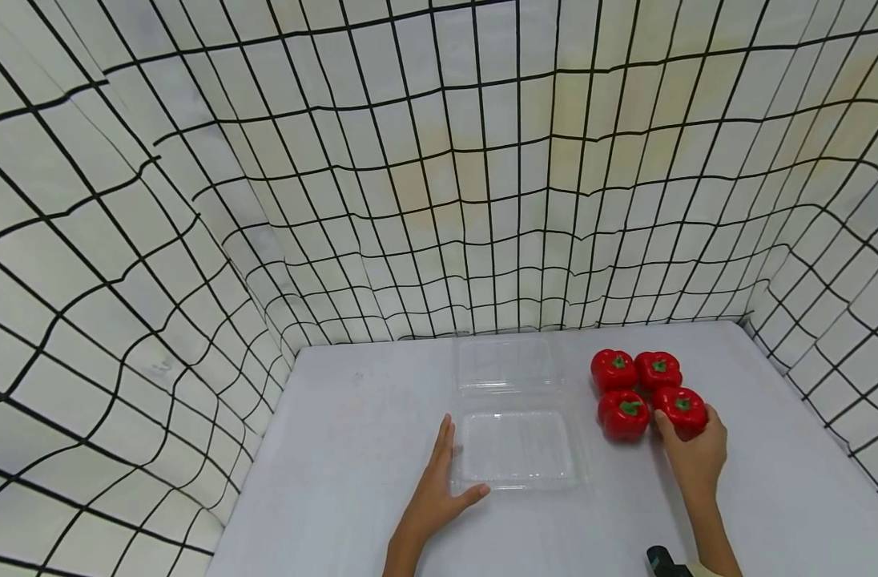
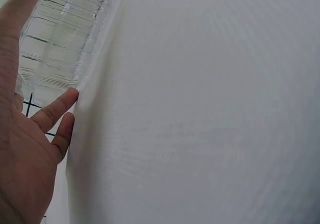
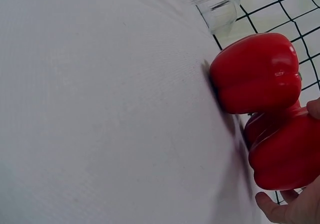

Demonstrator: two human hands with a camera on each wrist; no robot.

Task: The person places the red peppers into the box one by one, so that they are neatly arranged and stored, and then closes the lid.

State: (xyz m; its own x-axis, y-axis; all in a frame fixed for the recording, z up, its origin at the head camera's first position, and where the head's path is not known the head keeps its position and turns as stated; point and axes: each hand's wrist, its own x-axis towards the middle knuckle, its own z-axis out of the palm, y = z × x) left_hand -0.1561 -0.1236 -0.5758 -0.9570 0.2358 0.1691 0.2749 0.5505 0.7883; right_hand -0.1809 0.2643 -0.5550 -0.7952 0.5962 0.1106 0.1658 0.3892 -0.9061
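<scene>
My right hand (image 1: pixel 701 461) grips the front right red bell pepper (image 1: pixel 682 407), thumb on one side and fingers on the other. In the right wrist view that bell pepper (image 3: pixel 290 151) is close beside another bell pepper (image 3: pixel 257 74). The other red bell peppers, including the front left one (image 1: pixel 622 421), sit close together with green stems up. A clear plastic clamshell container (image 1: pixel 518 450) lies spread on the table, its other half (image 1: pixel 507 365) toward the back. Thumb and fingers spread wide, my left hand (image 1: pixel 436 498) is at the container's front left corner.
A white-covered table (image 1: pixel 352 465) fills the lower area. Black wire grid over white sheeting (image 1: pixel 439 184) walls it at the back, left and right. A dark object (image 1: pixel 662 559) shows by my right wrist at the bottom edge.
</scene>
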